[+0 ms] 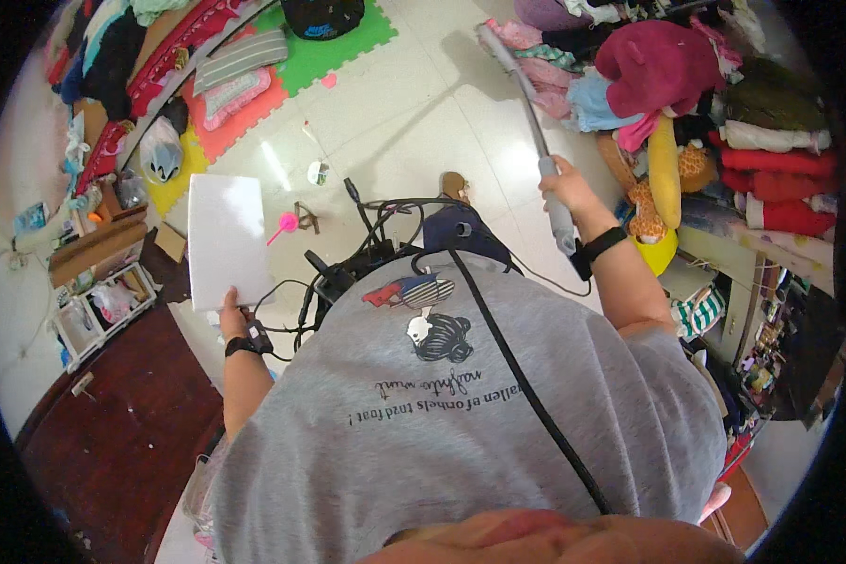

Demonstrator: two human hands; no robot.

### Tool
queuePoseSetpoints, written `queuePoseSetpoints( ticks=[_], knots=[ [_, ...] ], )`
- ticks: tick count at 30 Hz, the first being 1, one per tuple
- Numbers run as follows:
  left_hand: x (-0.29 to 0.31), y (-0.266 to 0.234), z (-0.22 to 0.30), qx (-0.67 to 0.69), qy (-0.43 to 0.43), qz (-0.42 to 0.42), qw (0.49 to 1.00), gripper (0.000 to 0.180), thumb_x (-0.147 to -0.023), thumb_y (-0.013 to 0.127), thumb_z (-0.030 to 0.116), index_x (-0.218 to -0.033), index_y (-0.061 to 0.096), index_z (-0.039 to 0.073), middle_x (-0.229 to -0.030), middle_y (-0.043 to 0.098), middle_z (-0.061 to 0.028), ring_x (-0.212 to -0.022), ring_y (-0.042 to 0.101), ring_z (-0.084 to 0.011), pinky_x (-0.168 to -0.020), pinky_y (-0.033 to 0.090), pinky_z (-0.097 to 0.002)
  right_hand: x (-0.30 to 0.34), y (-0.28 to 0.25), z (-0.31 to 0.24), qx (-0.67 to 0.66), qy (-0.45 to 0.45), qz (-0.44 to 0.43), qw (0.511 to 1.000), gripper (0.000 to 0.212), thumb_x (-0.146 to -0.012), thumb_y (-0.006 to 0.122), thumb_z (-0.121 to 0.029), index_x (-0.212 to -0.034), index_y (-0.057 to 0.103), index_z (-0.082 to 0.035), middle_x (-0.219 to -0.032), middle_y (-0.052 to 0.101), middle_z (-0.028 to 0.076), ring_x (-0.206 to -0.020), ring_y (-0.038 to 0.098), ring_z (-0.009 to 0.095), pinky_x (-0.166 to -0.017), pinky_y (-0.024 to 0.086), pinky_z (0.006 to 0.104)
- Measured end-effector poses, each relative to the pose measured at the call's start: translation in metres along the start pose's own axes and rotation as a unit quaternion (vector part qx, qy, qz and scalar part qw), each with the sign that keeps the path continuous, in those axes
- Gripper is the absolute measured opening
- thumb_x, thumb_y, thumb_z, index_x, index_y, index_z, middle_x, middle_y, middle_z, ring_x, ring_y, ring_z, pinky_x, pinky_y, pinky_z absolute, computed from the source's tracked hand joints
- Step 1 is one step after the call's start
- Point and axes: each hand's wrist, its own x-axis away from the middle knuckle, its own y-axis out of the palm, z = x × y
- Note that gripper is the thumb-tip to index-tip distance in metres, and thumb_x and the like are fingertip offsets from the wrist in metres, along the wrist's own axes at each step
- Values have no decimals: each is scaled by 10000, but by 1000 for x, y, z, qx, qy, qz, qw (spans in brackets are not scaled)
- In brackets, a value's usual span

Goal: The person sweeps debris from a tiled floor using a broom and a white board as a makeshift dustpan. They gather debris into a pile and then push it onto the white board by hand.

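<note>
By remote, I grip a white panel [226, 235] in my left hand [233, 318], a grey pole [536, 129] in my right hand [575, 195], steadiness seemingly needed next.

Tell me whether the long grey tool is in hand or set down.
In hand: the right hand has its fingers closed around the long grey tool.

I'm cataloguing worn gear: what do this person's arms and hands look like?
The left hand and right hand are ungloved. A plain black band circles each wrist, left band and right band, with a small black device and thin dark cable beside each. The grey shirt has short sleeves, leaving the forearms bare.
</note>
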Motion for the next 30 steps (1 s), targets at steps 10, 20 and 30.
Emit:
queuePoseSetpoints(
  ticks=[10,20,30],
  knots=[
    [24,86,46,-38,-18,-41,998,413,-799,606,497,-701,524,105,-535,423,-6,-448,429,-151,-421,366,-285,-154,-98,-89,38,-78,-26,996,605,-695,625,-135,-1261,436,-33,-949,589,191,-777,609,274,-607,530,404],
    [-23,167,107,-80,-60,-86,991,293,-785,678,354,-726,492,137,-523,376,31,-390,322,-91,-361,239,-246,-239,-95,-32,467,66,111,875,519,-870,488,-257,-1324,348,-49,-1234,509,257,-1121,507,416,-951,389,491],
    [-87,211,184,-163,-12,-151,975,347,-772,667,398,-716,515,91,-531,403,10,-404,373,-109,-396,297,-267,-114,-59,84,381,174,-43,907,394,-811,578,-203,-1092,458,46,-967,623,258,-866,642,356,-755,516,427]
  ],
)
